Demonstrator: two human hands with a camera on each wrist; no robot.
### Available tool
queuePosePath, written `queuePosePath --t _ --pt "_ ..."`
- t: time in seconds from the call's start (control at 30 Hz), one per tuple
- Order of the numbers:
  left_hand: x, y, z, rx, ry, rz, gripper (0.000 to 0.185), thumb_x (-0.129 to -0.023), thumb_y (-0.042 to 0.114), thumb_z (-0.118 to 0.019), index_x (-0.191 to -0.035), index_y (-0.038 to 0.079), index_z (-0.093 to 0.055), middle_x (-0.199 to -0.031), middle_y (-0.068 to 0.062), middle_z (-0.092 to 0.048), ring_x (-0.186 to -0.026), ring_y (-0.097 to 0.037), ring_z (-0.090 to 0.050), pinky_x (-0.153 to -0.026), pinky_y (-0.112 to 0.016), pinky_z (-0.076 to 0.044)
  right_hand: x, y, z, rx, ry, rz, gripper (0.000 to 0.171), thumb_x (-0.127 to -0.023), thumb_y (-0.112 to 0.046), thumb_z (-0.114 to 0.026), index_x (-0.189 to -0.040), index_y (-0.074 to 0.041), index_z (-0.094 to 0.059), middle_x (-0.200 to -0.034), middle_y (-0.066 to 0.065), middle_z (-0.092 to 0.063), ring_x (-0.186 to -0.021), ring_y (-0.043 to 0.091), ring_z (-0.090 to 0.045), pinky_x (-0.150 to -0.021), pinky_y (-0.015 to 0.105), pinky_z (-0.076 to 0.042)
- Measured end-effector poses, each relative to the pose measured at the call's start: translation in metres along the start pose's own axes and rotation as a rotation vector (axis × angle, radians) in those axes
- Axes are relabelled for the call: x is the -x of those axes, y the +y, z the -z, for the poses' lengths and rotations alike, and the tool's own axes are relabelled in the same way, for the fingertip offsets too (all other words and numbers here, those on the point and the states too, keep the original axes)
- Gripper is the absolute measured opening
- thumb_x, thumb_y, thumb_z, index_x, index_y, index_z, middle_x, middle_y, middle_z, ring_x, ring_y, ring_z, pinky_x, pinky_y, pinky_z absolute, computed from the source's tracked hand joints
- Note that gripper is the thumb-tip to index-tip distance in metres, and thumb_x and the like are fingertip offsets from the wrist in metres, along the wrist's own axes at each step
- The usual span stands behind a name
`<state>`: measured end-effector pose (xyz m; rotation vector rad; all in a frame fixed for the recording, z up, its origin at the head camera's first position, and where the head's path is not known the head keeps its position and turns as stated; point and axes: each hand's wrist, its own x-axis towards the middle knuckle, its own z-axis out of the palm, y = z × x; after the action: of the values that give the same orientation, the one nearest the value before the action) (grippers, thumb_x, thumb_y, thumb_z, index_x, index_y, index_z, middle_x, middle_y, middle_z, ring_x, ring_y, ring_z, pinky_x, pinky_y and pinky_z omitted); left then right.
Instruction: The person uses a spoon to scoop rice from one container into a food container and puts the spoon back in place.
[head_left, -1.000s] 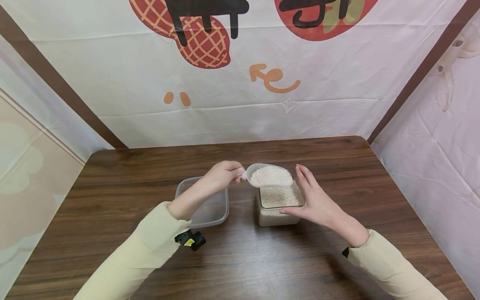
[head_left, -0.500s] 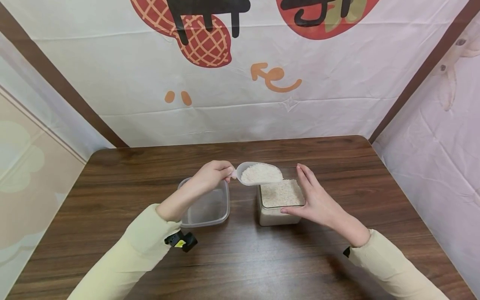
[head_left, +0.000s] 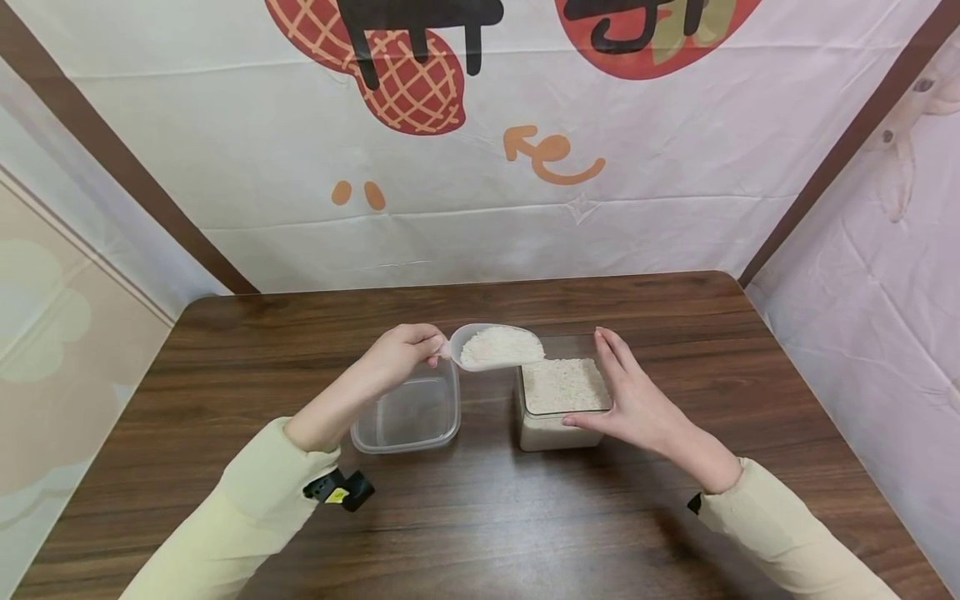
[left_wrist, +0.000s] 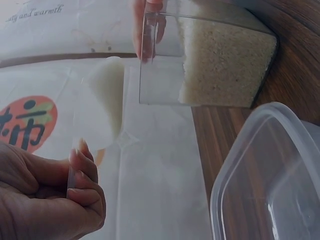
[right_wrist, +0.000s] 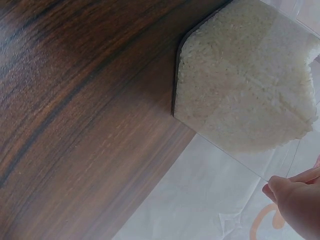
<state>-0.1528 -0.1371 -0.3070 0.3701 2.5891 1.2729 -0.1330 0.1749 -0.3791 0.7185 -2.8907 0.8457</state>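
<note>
My left hand (head_left: pixel 401 354) pinches the handle of a translucent white scoop (head_left: pixel 456 343), heaped with white rice (head_left: pixel 504 345). The scoop is level, above the gap between two containers, its tip overlapping the rice container's back left corner in the head view. That container, a clear square canister (head_left: pixel 558 435), stands on the right, mostly full of rice. My right hand (head_left: pixel 637 407) holds it at the rim, thumb on the near side and fingers along the right. On the left, a clear plastic box (head_left: pixel 408 451) without rice lies partly under my left hand and the scoop handle.
A dark wood-grain table (head_left: pixel 480 525) carries both containers. Behind it hangs a white printed cloth (head_left: pixel 465 242), close to the table's far edge. Small black cameras are strapped at both wrists, the left camera (head_left: pixel 337 489) showing more fully.
My left hand has carried the loaded scoop leftward, from over the rice canister to the gap beside the plastic box. The right hand and canister stay about where they were.
</note>
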Motion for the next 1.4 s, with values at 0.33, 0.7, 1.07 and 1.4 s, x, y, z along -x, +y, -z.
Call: queuePosePath --t 0.33,0.7,1.07,1.4 --pt "0.009 -0.011 0.005 0.026 0.014 0.011 0.021 -0.093 0.004 -0.043 -0.089 -0.009 -0.058 -0.070 -0.001 -0.051 -0.075 -0.014 -0.047 -0.072 -0.030 -0.037 0.000 0.000 0.000 -0.005 0.005 0.011 0.114 -0.066 -0.053 -0.073 -0.143 0.003 -0.011 -0.147 0.016 -0.014 -0.128 0.033 -0.030 -0.099 0.048 -0.032" --pt "0.021 -0.025 0.011 0.086 0.041 0.020 0.020 -0.093 0.004 -0.042 -0.086 -0.008 -0.057 -0.071 0.001 -0.050 -0.074 -0.013 -0.045 -0.070 -0.030 -0.037 0.001 -0.001 0.001 0.001 0.010 0.006 0.114 -0.066 -0.055 -0.072 -0.144 0.001 -0.011 -0.147 0.014 -0.014 -0.128 0.032 -0.030 -0.099 0.047 -0.032" --pt "0.032 -0.039 0.015 0.105 0.055 0.063 0.022 -0.094 0.004 -0.041 -0.086 -0.010 -0.055 -0.073 0.000 -0.050 -0.075 -0.014 -0.045 -0.068 -0.029 -0.037 0.002 -0.002 0.001 0.001 0.007 0.003 0.113 -0.067 -0.054 -0.072 -0.144 -0.001 -0.008 -0.147 0.015 -0.014 -0.127 0.033 -0.032 -0.097 0.048 -0.033" --pt "0.041 -0.057 0.020 0.098 0.085 0.074 0.021 -0.094 0.002 -0.040 -0.088 -0.011 -0.054 -0.072 0.000 -0.049 -0.076 -0.013 -0.046 -0.074 -0.029 -0.037 0.002 -0.001 0.001 0.004 0.012 0.015 0.114 -0.067 -0.054 -0.073 -0.144 -0.001 -0.008 -0.147 0.015 -0.014 -0.127 0.033 -0.032 -0.098 0.047 -0.033"
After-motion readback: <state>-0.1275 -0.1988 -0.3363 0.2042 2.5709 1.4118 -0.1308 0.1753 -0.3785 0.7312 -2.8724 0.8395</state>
